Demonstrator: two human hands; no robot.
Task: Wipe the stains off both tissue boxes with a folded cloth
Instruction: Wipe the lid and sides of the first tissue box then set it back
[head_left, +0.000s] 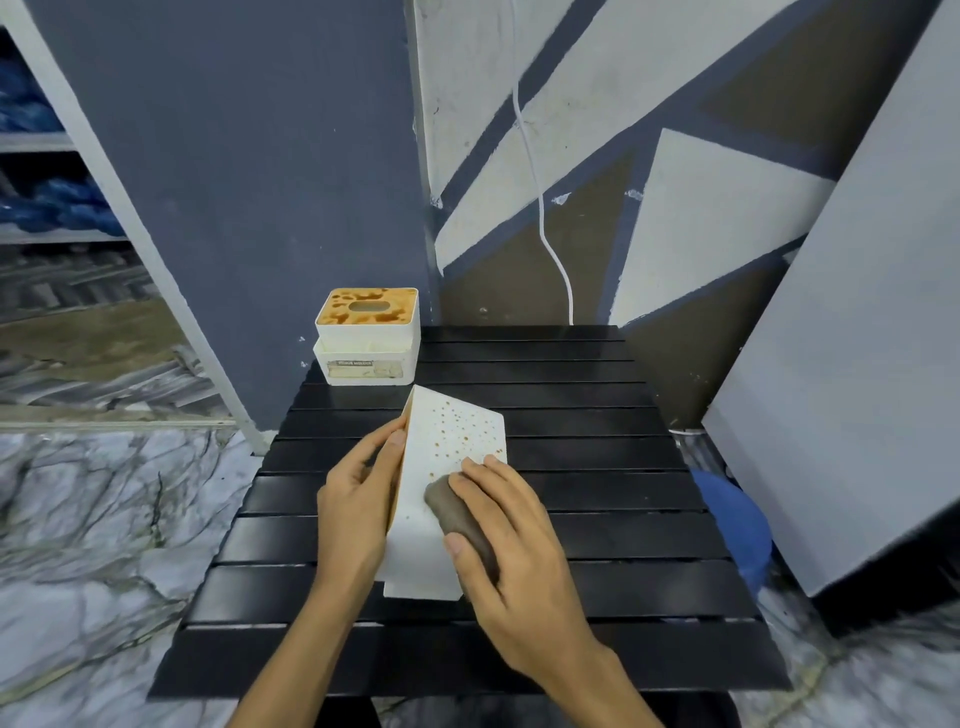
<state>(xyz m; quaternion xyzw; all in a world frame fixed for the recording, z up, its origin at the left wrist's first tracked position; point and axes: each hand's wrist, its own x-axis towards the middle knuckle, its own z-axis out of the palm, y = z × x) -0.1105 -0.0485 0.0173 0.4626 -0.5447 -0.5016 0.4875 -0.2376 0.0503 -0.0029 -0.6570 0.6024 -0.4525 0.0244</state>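
Fingers of right hand (511, 540) press folded cloth (460, 519) on tilted tissue box (447, 467), mid-table; left hand (358, 499) grips its left edge. Remaining spots lie beyond cloth, along box's long axis. Second tissue box (366, 335) waits, far-left corner.

Pressing a folded brown cloth (464, 525) under the right hand (511, 561) against the broad white face of a tissue box (448, 467) tipped up on a black slatted table (597, 467). Steadying the box's edge with the left hand (356, 506) at nine o'clock of it. Showing brown specks toward the box's twelve o'clock end. Standing at eleven o'clock, apart: a second tissue box (366, 338), top blotched orange-brown.
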